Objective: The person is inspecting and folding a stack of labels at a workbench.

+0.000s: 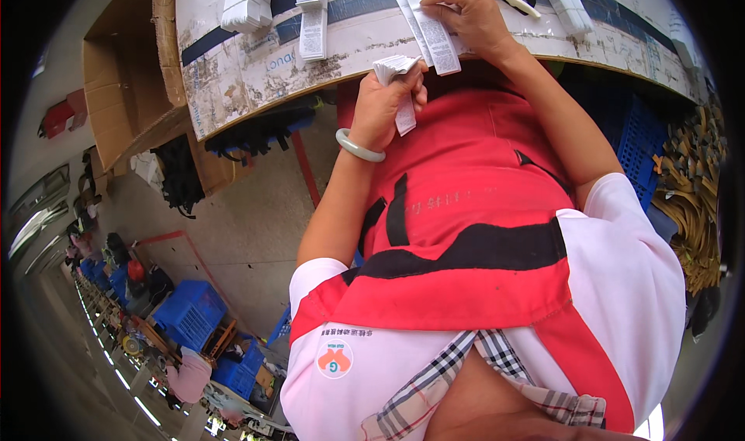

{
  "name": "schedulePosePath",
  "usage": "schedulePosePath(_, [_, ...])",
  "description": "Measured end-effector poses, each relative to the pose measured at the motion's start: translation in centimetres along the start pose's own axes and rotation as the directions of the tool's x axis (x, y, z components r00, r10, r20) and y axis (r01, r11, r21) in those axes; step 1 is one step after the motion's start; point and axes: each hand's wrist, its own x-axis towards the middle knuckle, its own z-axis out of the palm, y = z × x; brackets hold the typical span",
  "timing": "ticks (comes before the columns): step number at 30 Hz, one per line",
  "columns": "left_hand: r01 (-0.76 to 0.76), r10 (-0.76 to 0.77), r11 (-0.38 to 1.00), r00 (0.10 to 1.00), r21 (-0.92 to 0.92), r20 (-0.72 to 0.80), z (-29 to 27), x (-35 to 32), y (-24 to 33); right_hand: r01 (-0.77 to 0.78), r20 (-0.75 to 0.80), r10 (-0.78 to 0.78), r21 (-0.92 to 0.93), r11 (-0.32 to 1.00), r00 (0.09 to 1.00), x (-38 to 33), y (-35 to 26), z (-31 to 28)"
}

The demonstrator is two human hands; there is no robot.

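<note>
While the left hand, bent at the wrist by the table, closes round a folded bundle, hiding its middle, the right hand reaches further forward, curled fingers touching a strip on the table; whether they pinch it, I cannot tell; its far end is cut off; the table is white, scuffed; grey floor and blue crates show leftward

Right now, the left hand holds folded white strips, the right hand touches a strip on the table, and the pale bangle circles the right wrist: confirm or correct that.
One correction: the head view shows the pale bangle around the left wrist, not the right. The left hand holds folded white strips; the right hand touches a strip on the table.
</note>
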Motion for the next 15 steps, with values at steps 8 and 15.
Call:
schedulePosePath(8, [-0.486, 0.685, 0.54, 0.728, 0.688, -0.023, 0.3, 1.2, 1.5, 0.011, 0.117, -0.027, 0.132, 0.991, 0.993, -1.5, -2.6, -0.5])
schedulePosePath(15, [-0.467, 0.594, 0.643, 0.804, 0.607, -0.01, 0.5, 0.1, 2.4, -0.11, 0.208, 0.017, 0.445, 0.889, 0.978, -1.9, -4.6, -1.6])
